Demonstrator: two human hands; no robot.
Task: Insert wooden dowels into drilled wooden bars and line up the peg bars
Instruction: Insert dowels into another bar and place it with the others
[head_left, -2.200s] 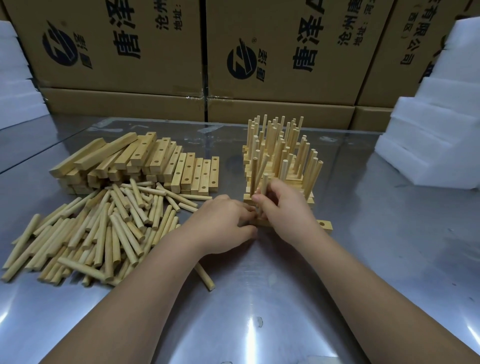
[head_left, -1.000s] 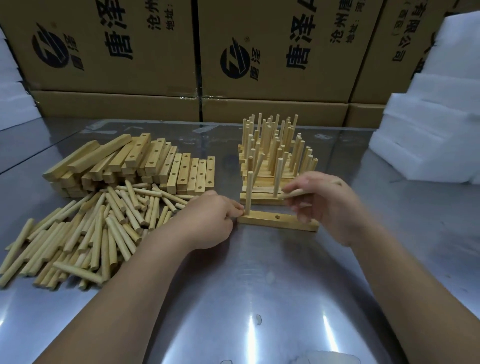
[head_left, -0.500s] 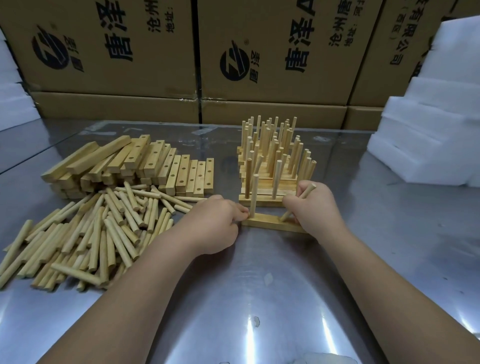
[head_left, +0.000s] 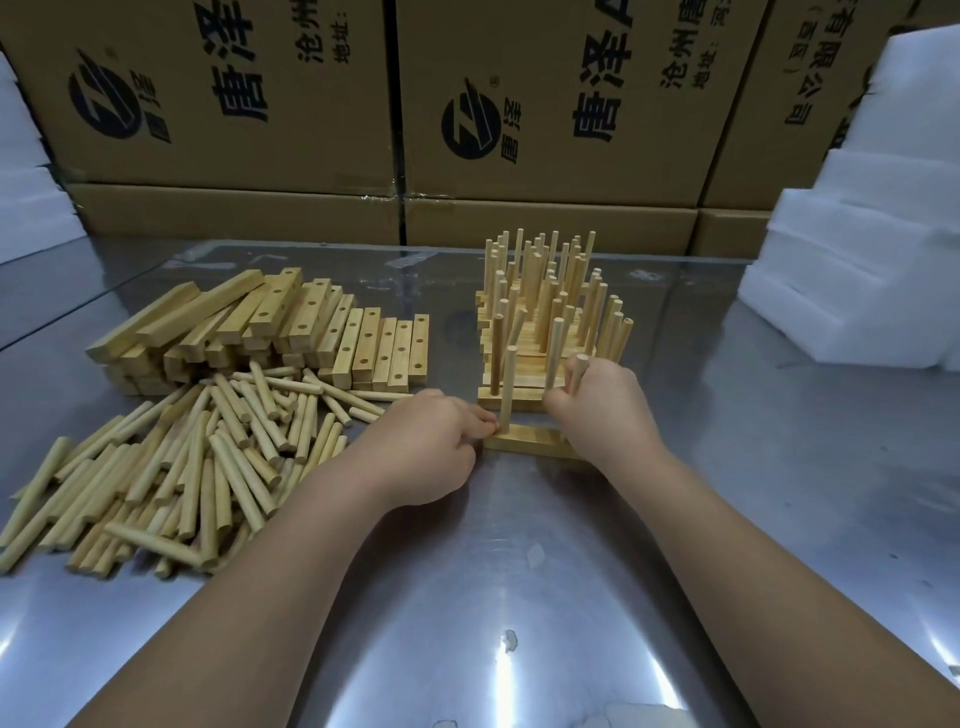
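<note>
A drilled wooden bar (head_left: 530, 440) lies on the metal table in front of me, with one dowel (head_left: 508, 384) standing upright in its left hole. My left hand (head_left: 426, 447) grips the bar's left end at the base of that dowel. My right hand (head_left: 605, 410) is curled round a second dowel (head_left: 579, 371), held nearly upright over the bar's right part; its lower end is hidden by my fingers. Just behind stands a block of finished peg bars (head_left: 545, 322) with several upright dowels.
Loose dowels (head_left: 171, 467) lie in a heap at the left, with a stack of drilled bars (head_left: 270, 338) behind them. Cardboard boxes (head_left: 545, 104) line the back edge. White foam blocks (head_left: 857, 260) sit at the right and far left.
My right hand has brought a dowel from a sideways hold to nearly upright over the bar's right part. My left hand has kept hold of the bar's left end.
</note>
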